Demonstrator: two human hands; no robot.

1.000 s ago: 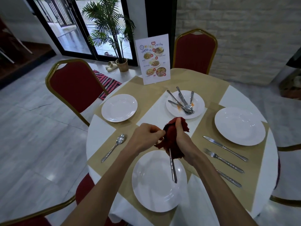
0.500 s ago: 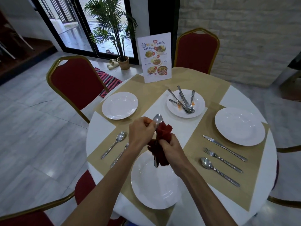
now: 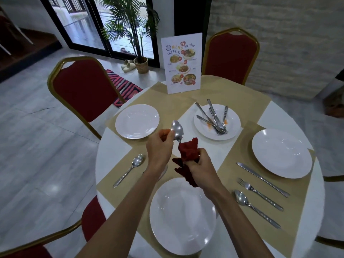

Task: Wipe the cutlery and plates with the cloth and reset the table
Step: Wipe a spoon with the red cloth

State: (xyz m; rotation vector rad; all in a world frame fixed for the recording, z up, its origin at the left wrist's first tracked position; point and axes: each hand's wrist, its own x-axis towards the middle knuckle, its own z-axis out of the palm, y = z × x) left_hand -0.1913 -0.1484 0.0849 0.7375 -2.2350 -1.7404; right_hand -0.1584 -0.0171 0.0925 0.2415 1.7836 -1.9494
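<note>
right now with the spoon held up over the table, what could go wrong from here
1. The left hand pinches the spoon at its bowl, so fingers may smudge it.
2. Its handle is buried in the red cloth that the right hand grips; a slip could drop it onto the near plate.
3. The far plate of cutlery shows orange smears that may foul the cloth.
</note>
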